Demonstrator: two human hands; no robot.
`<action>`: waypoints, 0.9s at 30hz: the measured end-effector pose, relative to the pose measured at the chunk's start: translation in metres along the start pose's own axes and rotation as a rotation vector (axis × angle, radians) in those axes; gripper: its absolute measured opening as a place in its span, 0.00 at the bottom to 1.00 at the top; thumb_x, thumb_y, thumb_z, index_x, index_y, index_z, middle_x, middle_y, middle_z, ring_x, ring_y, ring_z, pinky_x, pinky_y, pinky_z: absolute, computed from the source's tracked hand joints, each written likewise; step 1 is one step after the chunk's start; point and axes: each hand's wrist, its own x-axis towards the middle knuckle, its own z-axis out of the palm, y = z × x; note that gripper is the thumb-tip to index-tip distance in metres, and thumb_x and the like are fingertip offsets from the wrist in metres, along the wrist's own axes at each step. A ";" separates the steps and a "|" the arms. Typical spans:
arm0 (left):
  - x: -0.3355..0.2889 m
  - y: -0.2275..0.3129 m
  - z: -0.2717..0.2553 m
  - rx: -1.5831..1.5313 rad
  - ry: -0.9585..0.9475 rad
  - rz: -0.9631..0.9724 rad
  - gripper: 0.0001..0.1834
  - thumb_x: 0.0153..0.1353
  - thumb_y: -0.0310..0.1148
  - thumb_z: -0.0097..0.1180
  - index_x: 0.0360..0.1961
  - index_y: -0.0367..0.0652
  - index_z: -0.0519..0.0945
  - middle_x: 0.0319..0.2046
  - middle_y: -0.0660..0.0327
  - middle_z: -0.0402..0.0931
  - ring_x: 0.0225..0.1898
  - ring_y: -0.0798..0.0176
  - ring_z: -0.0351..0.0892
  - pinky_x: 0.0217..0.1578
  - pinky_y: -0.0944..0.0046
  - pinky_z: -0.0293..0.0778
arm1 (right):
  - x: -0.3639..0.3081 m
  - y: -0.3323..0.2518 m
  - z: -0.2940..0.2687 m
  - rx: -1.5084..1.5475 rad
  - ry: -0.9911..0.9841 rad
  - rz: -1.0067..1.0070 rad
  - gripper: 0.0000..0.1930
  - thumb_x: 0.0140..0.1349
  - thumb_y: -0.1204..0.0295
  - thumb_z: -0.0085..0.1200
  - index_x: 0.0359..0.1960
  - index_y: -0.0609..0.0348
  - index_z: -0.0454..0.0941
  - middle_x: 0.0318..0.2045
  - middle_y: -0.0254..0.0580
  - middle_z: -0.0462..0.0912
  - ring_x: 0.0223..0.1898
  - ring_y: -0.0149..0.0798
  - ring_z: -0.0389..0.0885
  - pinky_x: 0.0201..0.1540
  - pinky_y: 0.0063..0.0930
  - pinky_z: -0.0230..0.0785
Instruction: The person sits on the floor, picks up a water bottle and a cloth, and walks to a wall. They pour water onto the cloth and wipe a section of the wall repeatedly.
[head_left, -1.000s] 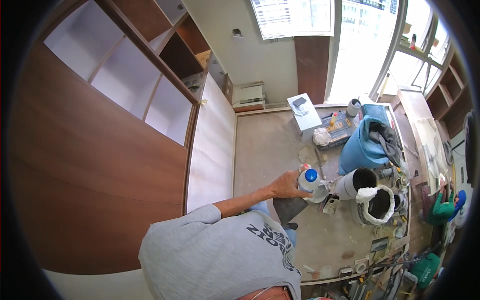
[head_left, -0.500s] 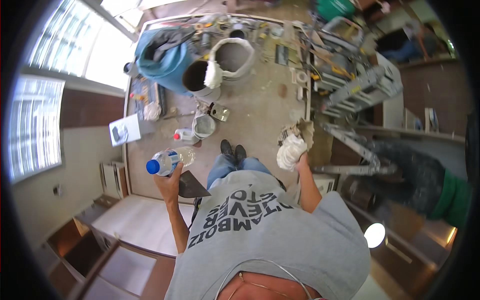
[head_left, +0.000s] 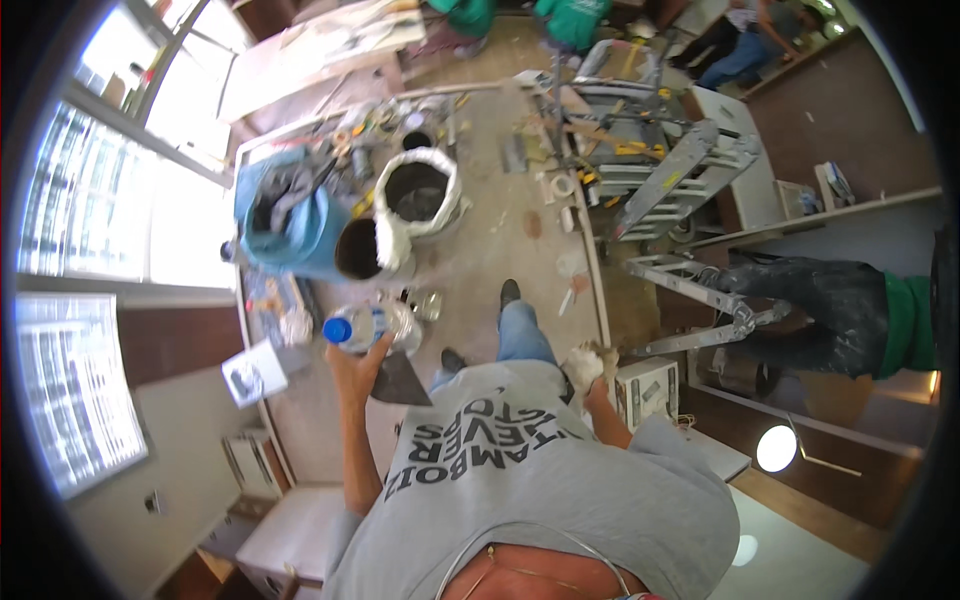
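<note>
My left hand (head_left: pixel 354 372) is closed around a clear plastic bottle (head_left: pixel 376 323) with a blue cap, tipped on its side. A flat dark scraper blade (head_left: pixel 402 380) juts out from the same hand. At my right side, my right hand (head_left: pixel 597 393) is closed on a crumpled whitish rag (head_left: pixel 583 366), part of it hidden by my shirt. Beyond the bottle, a glass jar (head_left: pixel 429 305) lies on the floor.
Ahead stand a large bucket (head_left: pixel 452 212) with a white-wrapped rim, a dark-mouthed bucket (head_left: pixel 358 248) and a blue bin (head_left: pixel 290 255) of cloth. A metal ladder (head_left: pixel 660 190) lies at the right, near a person in dark trousers (head_left: pixel 815 320). Other people are at the back.
I have stepped forward, one foot now ahead of the other. My right hand and the rag have come down closer to my body. Both hands keep their hold.
</note>
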 end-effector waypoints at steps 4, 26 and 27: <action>0.052 0.014 0.043 0.001 -0.040 0.020 0.28 0.51 0.28 0.71 0.53 0.33 0.77 0.47 0.54 0.81 0.46 0.61 0.81 0.50 0.61 0.76 | 0.022 -0.011 0.028 0.082 0.075 0.071 0.35 0.71 0.43 0.39 0.64 0.62 0.69 0.57 0.49 0.77 0.54 0.47 0.78 0.56 0.41 0.71; 0.379 0.142 0.281 -0.031 -0.228 0.086 0.25 0.50 0.32 0.70 0.49 0.35 0.79 0.42 0.58 0.82 0.43 0.64 0.81 0.48 0.62 0.75 | 0.179 -0.340 0.195 0.175 0.057 -0.433 0.28 0.74 0.53 0.38 0.64 0.62 0.69 0.60 0.43 0.76 0.59 0.38 0.75 0.62 0.33 0.67; 0.390 0.137 0.279 -0.022 -0.221 0.069 0.25 0.51 0.32 0.71 0.49 0.35 0.79 0.42 0.59 0.82 0.43 0.64 0.81 0.48 0.62 0.75 | 0.160 -0.368 0.220 0.216 0.093 -0.531 0.30 0.73 0.47 0.39 0.63 0.58 0.72 0.58 0.41 0.78 0.56 0.38 0.80 0.58 0.36 0.75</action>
